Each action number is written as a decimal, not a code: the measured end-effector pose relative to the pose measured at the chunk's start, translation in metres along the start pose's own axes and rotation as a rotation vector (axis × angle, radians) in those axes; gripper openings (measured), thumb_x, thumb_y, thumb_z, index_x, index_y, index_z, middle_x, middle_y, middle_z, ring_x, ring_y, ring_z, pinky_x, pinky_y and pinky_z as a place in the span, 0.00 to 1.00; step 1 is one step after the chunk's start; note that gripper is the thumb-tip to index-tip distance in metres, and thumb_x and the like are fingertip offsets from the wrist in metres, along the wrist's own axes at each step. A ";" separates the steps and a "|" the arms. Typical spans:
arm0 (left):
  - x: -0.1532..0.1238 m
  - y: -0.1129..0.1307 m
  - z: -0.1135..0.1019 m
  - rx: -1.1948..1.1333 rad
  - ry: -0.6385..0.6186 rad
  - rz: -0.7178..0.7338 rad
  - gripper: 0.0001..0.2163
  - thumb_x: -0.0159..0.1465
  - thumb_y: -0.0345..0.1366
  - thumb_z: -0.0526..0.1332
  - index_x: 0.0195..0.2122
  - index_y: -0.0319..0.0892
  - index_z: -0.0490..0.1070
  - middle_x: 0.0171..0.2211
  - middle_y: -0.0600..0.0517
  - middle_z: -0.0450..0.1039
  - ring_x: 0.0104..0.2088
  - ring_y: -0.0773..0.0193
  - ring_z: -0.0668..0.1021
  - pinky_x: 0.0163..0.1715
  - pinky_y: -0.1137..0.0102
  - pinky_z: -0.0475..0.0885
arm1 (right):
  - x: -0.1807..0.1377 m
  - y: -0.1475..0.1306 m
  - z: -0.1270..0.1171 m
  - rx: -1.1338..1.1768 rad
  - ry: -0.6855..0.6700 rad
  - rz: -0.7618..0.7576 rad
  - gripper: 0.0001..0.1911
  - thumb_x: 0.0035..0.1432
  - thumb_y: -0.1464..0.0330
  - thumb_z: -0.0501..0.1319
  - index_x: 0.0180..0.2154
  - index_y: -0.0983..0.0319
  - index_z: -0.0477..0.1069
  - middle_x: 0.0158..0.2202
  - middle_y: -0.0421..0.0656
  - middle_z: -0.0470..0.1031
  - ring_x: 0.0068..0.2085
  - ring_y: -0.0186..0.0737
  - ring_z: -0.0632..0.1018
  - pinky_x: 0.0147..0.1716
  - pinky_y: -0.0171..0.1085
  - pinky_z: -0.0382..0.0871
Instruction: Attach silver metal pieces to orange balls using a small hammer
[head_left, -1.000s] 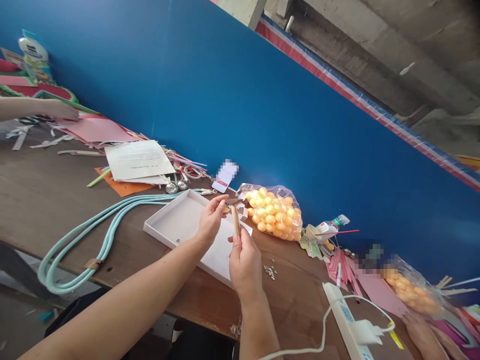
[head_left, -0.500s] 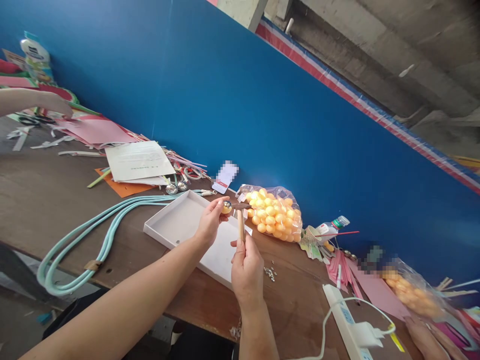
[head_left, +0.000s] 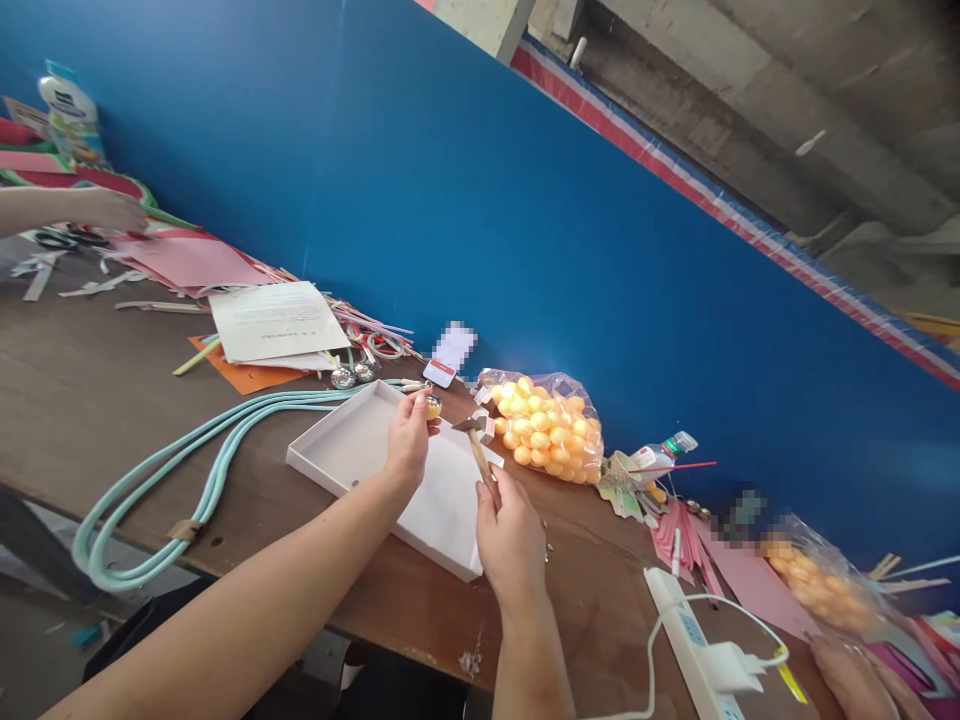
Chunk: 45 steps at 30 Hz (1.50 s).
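Note:
Between the fingertips of my left hand [head_left: 409,440] is a shiny gold bell ball [head_left: 433,406]. My right hand [head_left: 511,530] is wrapped round the wooden handle of a small hammer [head_left: 482,462], its dark metal head pointing left toward the ball, with a gap between them. Both hands are above a shallow white box lid [head_left: 345,445] lying on the brown table. Behind the hammer rests a clear plastic bag of orange balls [head_left: 547,425]. Small silvery bits [head_left: 549,546] lie beside my right hand, partly covered by it.
Light-blue cords [head_left: 217,470] loop over the table's front edge at left. Silver bells [head_left: 343,377], a printed sheet [head_left: 277,322] and a phone [head_left: 442,370] lie behind. A power strip [head_left: 679,620] stands at right. Other people's hands [head_left: 112,210] show at both sides.
My left hand has drawn the ball left and slightly up. The hammer head, earlier against or very near the ball, has tilted and dropped away as my right hand shifted right.

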<state>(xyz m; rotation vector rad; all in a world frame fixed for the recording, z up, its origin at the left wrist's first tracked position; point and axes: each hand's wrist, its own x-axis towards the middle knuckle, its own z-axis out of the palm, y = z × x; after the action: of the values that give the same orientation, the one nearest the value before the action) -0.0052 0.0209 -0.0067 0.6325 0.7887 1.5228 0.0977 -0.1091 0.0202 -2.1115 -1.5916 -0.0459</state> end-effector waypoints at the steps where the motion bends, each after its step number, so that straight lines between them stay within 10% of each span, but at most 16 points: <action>1: 0.000 0.001 0.000 0.016 0.035 0.013 0.17 0.61 0.47 0.55 0.45 0.43 0.70 0.37 0.51 0.70 0.28 0.71 0.71 0.29 0.75 0.68 | 0.003 0.003 -0.001 -0.066 -0.035 0.015 0.18 0.62 0.65 0.52 0.53 0.57 0.67 0.48 0.47 0.75 0.45 0.47 0.77 0.37 0.38 0.67; 10: -0.002 0.003 0.001 0.053 0.009 0.149 0.18 0.62 0.48 0.56 0.46 0.42 0.70 0.37 0.51 0.69 0.29 0.70 0.72 0.30 0.75 0.69 | 0.021 0.018 0.013 -0.247 -0.175 -0.125 0.14 0.58 0.68 0.57 0.47 0.55 0.72 0.41 0.45 0.77 0.42 0.47 0.77 0.36 0.39 0.65; 21: -0.016 -0.001 0.007 -0.056 -0.622 -0.278 0.19 0.58 0.45 0.63 0.46 0.38 0.72 0.37 0.46 0.74 0.31 0.67 0.77 0.32 0.73 0.73 | 0.035 0.018 0.025 0.401 0.297 -0.263 0.15 0.64 0.64 0.53 0.49 0.61 0.71 0.46 0.48 0.76 0.47 0.42 0.75 0.48 0.40 0.68; 35: -0.020 0.003 0.007 0.092 -0.601 -0.288 0.20 0.51 0.41 0.70 0.43 0.40 0.74 0.35 0.49 0.73 0.28 0.70 0.75 0.31 0.73 0.70 | 0.014 0.022 0.004 0.474 0.590 -0.363 0.13 0.62 0.70 0.55 0.47 0.61 0.71 0.43 0.49 0.75 0.39 0.41 0.77 0.39 0.43 0.75; 40: -0.017 0.000 0.007 0.138 -0.522 -0.288 0.21 0.49 0.42 0.70 0.42 0.38 0.74 0.32 0.50 0.73 0.27 0.69 0.76 0.31 0.72 0.71 | 0.012 0.055 -0.045 0.479 0.782 -0.137 0.15 0.61 0.64 0.57 0.47 0.62 0.72 0.41 0.49 0.76 0.31 0.37 0.76 0.31 0.38 0.74; 45: -0.018 -0.002 0.007 0.230 -0.526 -0.244 0.21 0.50 0.44 0.69 0.42 0.39 0.74 0.35 0.48 0.74 0.27 0.68 0.76 0.30 0.71 0.72 | 0.025 0.117 -0.059 0.327 0.379 0.223 0.17 0.58 0.60 0.55 0.43 0.62 0.75 0.35 0.47 0.78 0.28 0.39 0.77 0.30 0.38 0.71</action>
<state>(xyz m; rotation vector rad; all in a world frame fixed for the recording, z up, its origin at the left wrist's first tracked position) 0.0033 0.0044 -0.0025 1.0168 0.6080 0.9849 0.2273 -0.1335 0.0378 -1.8757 -1.0594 -0.0973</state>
